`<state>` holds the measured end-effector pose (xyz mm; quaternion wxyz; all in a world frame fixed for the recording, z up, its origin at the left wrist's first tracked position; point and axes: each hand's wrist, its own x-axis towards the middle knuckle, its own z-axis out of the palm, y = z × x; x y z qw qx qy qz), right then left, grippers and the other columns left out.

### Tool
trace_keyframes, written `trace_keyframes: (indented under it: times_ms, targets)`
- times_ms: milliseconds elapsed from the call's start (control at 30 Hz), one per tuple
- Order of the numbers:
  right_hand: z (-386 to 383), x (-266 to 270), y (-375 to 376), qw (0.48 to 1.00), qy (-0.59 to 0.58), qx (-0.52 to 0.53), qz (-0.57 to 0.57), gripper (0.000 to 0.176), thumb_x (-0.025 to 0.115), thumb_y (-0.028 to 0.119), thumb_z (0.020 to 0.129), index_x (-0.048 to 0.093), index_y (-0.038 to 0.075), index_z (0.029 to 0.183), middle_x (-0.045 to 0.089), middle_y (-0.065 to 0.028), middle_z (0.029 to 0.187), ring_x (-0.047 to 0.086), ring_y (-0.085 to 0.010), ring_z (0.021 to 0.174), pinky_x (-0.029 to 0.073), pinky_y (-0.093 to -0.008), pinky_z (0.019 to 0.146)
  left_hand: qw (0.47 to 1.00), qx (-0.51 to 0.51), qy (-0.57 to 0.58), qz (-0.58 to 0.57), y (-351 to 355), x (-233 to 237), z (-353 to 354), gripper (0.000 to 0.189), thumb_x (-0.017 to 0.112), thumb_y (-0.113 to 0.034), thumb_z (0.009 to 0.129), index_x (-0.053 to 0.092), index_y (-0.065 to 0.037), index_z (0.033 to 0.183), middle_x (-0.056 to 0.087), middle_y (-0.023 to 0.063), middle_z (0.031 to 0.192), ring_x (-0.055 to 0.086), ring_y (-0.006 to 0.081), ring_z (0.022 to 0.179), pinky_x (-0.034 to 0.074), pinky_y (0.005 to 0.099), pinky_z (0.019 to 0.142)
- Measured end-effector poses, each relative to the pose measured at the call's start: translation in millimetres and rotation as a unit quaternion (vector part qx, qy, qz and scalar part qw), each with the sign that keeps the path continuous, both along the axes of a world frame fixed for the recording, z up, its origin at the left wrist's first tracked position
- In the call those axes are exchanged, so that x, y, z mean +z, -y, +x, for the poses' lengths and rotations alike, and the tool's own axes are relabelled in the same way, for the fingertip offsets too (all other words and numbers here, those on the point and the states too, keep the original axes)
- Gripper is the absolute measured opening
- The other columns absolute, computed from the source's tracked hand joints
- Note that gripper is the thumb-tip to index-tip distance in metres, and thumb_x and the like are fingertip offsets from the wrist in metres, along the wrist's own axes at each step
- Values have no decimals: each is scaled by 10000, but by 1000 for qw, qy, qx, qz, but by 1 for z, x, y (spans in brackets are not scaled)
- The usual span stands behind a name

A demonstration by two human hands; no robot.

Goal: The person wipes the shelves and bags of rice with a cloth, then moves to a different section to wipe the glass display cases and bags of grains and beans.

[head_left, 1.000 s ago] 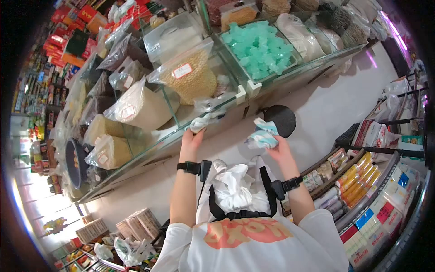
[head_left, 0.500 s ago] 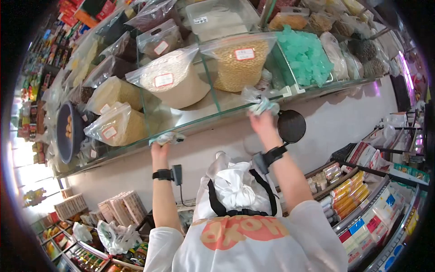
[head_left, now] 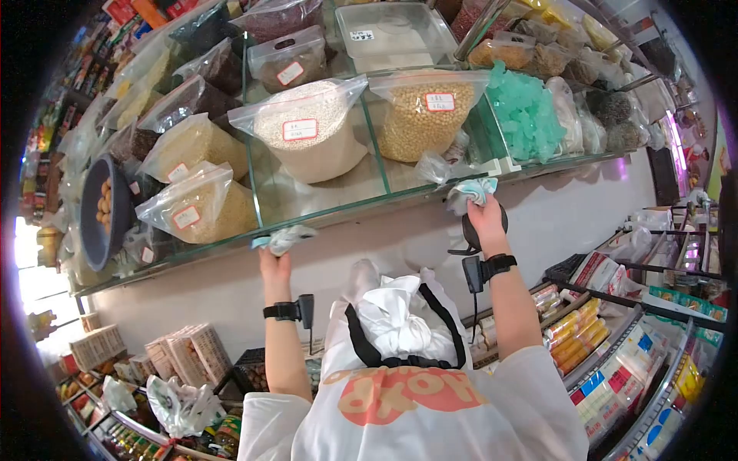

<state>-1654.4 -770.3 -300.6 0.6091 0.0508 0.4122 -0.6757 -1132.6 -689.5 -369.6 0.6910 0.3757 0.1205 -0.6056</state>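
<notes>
My left hand (head_left: 275, 265) is closed on a crumpled white and teal cloth (head_left: 286, 240) at the front edge of the glass shelf (head_left: 338, 213). Farther right, my right hand (head_left: 487, 221) grips a second crumpled cloth (head_left: 473, 192), white with teal, just below the shelf's front edge. A small clear plastic bag (head_left: 434, 167) lies on the shelf edge beside that cloth. Behind the hands stand a labelled bag of white grain (head_left: 307, 138) and a bag of yellow beans (head_left: 425, 115). Part of a dark round object (head_left: 500, 219) shows behind my right hand.
Green crystal lumps (head_left: 524, 115) fill a compartment on the right. Bags of tan grain (head_left: 207, 211) and a dark bowl (head_left: 92, 230) sit at left. Racks with yellow packaged rolls (head_left: 573, 330) stand at lower right, a white plastic bag (head_left: 181, 407) at lower left.
My right hand has moved right with its cloth, away from the clear plastic bag, which stays on the shelf edge. My left hand stays near the same stretch of edge. The view has shifted slightly.
</notes>
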Motion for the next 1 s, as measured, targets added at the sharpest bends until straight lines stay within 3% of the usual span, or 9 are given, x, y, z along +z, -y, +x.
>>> trace_keyframes:
  times_ms: [167,300,367,500,567,667,733,867,1000]
  targets:
    - [48,-7,-8,994,-101,46,-3,238,445,139,948,479,99,1179,566,-62,1126,569,-212,999,489,-382,822,985,61,154,58,13,53,-41,482,369,30,919,279,-134,1363,437,139,1301,501,295,1142,460,429,948]
    - [128,-5,-34,986,-54,134,80,390,441,-31,884,432,63,1262,533,-107,1166,555,-263,1033,481,-402,879,982,21,185,42,15,60,-101,509,364,25,924,250,-155,1387,434,123,1305,501,285,1140,457,427,946]
    - [144,5,-37,987,44,141,70,361,458,-15,881,447,72,1231,537,-98,1155,556,-262,1028,481,-389,869,990,-55,119,47,15,66,-124,514,366,20,928,242,-155,1395,438,110,1300,503,266,1133,458,419,942]
    - [100,-8,-22,990,38,98,94,254,473,41,888,484,111,1132,553,-64,1067,568,-211,941,497,-359,813,996,-59,73,4,16,46,-123,466,363,21,928,282,-141,1358,449,121,1279,521,255,1105,464,408,940]
    - [45,-19,-7,997,5,28,78,204,443,66,906,506,86,1099,569,-53,1017,583,-176,881,513,-296,750,989,-28,-144,-4,18,10,-69,360,351,-26,950,332,-123,1296,459,132,1262,541,252,1067,467,395,941]
    - [-15,4,10,997,-69,19,42,209,409,51,919,493,77,1109,566,-78,1046,576,-215,964,489,-350,809,999,11,-34,-1,14,34,-35,269,341,-100,976,362,-111,1244,463,140,1253,546,267,1062,464,407,951]
    - [-24,2,10,996,-72,24,41,265,400,40,917,473,101,1164,546,-87,1113,556,-239,1008,471,-372,835,969,75,224,67,14,70,-34,282,352,-146,983,354,-114,1264,463,124,1260,536,270,1086,453,423,963]
    - [5,-38,0,998,-12,35,56,304,396,13,920,437,104,1207,522,-81,1164,546,-238,1029,476,-390,868,971,75,227,21,31,69,-87,340,396,-111,962,341,-126,1298,473,96,1274,531,257,1104,450,450,956]
    - [86,-15,-17,989,4,101,106,224,443,48,918,505,66,1133,553,-73,1120,538,-208,1030,456,-368,836,983,-44,176,35,40,88,-209,270,412,-80,950,415,-95,1219,537,97,1195,566,255,1040,485,419,901]
